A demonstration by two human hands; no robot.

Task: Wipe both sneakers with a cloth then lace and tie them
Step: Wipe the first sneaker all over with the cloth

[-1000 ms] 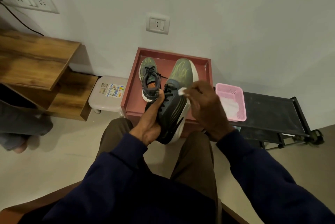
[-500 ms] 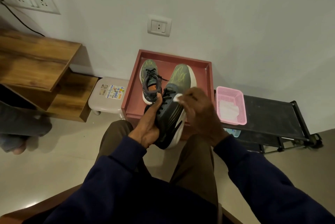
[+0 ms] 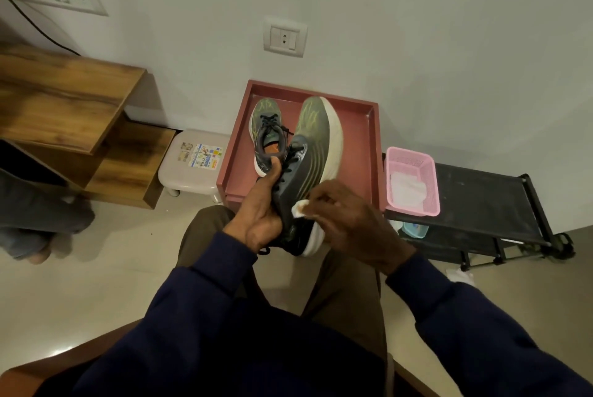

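The left hand [image 3: 260,213] grips a dark sneaker [image 3: 309,152] over the lap; the right hand [image 3: 353,223] pinches a white cloth [image 3: 300,208] against its side. A second sneaker [image 3: 268,136] sits in the far red tray [image 3: 372,146]. The stool sticker [image 3: 202,156] is unreadable.

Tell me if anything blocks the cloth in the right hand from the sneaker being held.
Nothing visible does. The right hand pinches the white cloth against the side of the held sneaker, near its heel. The left hand grips the opposite side, clear of the cloth.
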